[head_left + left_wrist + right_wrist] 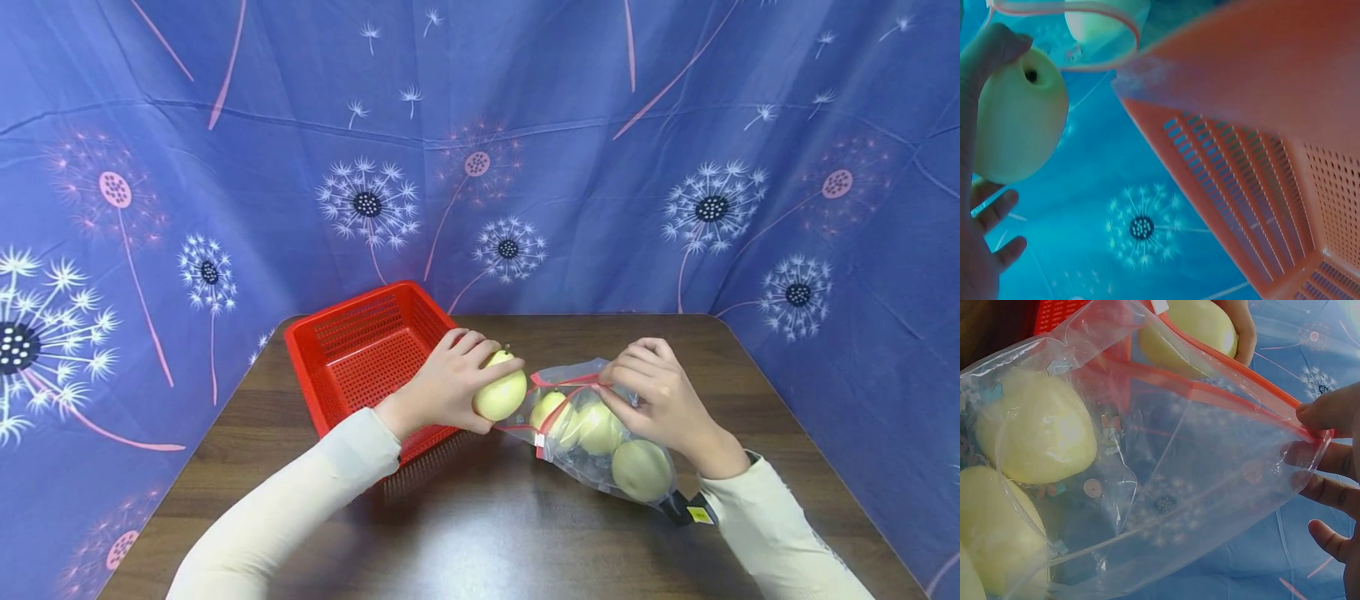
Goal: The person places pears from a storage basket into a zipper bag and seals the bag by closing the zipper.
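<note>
My left hand (448,382) grips a pale yellow pear (501,387), its fingers and thumb around the sides. The pear is between the red basket and the mouth of a clear zip bag (585,467); a dark hollow at one end shows in the left wrist view. With thumb and fingertips, my right hand (663,400) pinches the far corner of the bag's red-edged mouth, which stands apart. Inside the bag lie several pears (1038,428), seen through the plastic. A white slider (539,440) sits on the red zip.
A red perforated plastic basket (307,367) stands at the back left of the brown wooden table (465,533). Beside my right sleeve is a black object with a yellow label (701,514), partly hidden. A blue dandelion-print cloth (585,208) hangs behind the table.
</note>
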Action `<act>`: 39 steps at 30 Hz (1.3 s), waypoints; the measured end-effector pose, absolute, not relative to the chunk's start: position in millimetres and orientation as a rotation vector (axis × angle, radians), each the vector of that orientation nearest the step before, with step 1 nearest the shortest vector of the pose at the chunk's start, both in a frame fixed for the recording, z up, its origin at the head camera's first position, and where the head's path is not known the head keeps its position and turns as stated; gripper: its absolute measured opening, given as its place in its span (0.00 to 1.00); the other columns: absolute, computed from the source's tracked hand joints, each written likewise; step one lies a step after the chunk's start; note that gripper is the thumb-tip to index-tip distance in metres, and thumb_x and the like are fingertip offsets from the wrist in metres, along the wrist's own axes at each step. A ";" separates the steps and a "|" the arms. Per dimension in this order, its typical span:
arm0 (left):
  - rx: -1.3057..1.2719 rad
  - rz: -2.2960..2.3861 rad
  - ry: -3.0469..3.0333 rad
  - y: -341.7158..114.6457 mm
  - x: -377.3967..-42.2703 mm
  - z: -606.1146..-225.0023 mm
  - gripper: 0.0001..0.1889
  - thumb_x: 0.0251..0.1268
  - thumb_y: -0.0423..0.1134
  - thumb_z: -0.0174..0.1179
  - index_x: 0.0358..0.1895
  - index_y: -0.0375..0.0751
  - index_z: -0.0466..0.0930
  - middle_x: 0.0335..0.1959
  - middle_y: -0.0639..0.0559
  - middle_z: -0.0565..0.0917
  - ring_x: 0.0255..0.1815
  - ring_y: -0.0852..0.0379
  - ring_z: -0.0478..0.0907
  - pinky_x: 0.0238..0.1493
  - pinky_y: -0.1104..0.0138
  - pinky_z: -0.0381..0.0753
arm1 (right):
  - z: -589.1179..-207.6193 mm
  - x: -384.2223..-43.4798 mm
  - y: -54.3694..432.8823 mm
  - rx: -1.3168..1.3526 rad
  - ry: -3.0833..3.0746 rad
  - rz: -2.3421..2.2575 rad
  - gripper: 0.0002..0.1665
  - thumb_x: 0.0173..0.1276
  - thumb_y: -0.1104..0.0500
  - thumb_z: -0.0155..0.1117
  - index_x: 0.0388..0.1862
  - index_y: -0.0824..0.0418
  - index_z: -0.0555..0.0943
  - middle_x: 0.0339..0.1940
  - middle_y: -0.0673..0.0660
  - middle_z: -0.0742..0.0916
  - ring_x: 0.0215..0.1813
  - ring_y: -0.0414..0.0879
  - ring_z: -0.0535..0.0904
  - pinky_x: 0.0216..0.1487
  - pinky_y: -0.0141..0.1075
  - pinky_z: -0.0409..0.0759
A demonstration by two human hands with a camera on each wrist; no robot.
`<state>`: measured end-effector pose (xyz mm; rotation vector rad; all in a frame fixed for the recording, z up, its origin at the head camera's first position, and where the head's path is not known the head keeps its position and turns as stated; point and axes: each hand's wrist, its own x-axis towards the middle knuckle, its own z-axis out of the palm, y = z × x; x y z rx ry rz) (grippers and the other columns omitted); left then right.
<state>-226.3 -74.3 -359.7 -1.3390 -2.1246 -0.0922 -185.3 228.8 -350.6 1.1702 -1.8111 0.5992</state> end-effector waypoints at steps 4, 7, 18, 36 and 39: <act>-1.294 -0.097 -2.126 -65.5 -223.3 -362.5 0.39 0.33 0.57 0.70 0.60 0.54 0.79 0.50 0.48 0.79 0.51 0.50 0.73 0.56 0.53 0.68 | -350.6 -185.4 228.6 1.172 -1.806 0.603 0.15 0.71 0.55 0.59 0.24 0.57 0.81 0.22 0.47 0.83 0.27 0.45 0.76 0.47 0.48 0.67; -1.239 -0.098 -2.132 -59.1 -221.6 -366.6 0.40 0.33 0.59 0.70 0.60 0.54 0.79 0.50 0.48 0.79 0.50 0.50 0.73 0.55 0.53 0.68 | -350.0 -185.1 228.7 1.169 -1.806 0.606 0.15 0.71 0.56 0.59 0.24 0.57 0.82 0.22 0.47 0.83 0.27 0.46 0.76 0.48 0.48 0.66; -1.113 -0.100 -2.081 -36.0 -213.2 -379.3 0.39 0.35 0.62 0.69 0.59 0.54 0.80 0.49 0.49 0.78 0.48 0.52 0.73 0.51 0.53 0.70 | -349.0 -183.7 228.3 1.125 -1.814 0.601 0.17 0.72 0.54 0.58 0.23 0.57 0.82 0.22 0.47 0.83 0.28 0.47 0.77 0.46 0.49 0.66; -1.417 -0.080 -2.062 -19.4 -206.0 -379.0 0.41 0.37 0.63 0.67 0.64 0.58 0.76 0.52 0.51 0.77 0.52 0.53 0.72 0.48 0.57 0.69 | -350.1 -182.2 223.5 1.121 -1.827 0.611 0.17 0.73 0.52 0.60 0.24 0.57 0.82 0.22 0.47 0.84 0.28 0.46 0.77 0.46 0.50 0.66; -1.421 -0.085 -2.128 -18.2 -206.8 -378.6 0.42 0.36 0.63 0.68 0.64 0.58 0.75 0.53 0.52 0.77 0.53 0.53 0.71 0.49 0.57 0.68 | -350.5 -182.9 223.4 1.131 -1.823 0.615 0.17 0.72 0.52 0.60 0.24 0.57 0.83 0.23 0.48 0.85 0.28 0.46 0.77 0.46 0.49 0.66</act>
